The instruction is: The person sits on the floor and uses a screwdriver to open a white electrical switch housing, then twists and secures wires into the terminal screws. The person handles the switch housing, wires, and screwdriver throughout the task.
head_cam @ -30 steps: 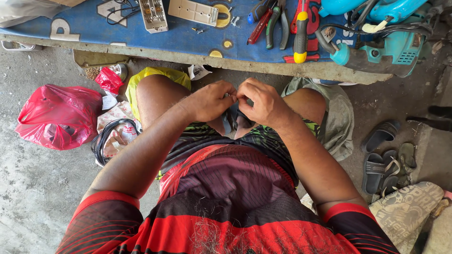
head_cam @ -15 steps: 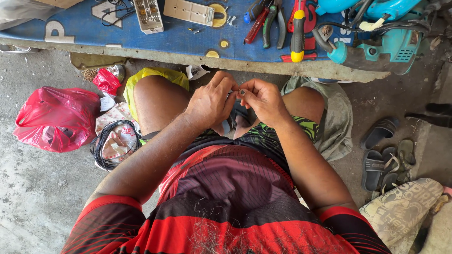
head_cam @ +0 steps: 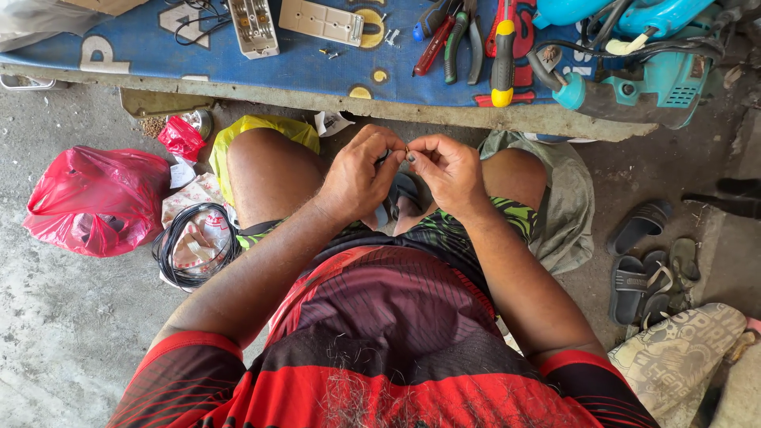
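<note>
Raised slightly since a second ago: left hand and right hand, fingertips pinched closer on small part (possibly metal; too tiny).

Even, soft daylight; sharp focus; faint shadows underneath

Hands together between the knees, board (tools on it) ahead, bag left.

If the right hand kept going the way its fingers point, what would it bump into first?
The right hand points its fingertips toward the left hand, with a small item pinched between them. So it would probably meet that item and the left hand's fingers almost at once; they look nearly touching, though depth is hard to judge.
</note>
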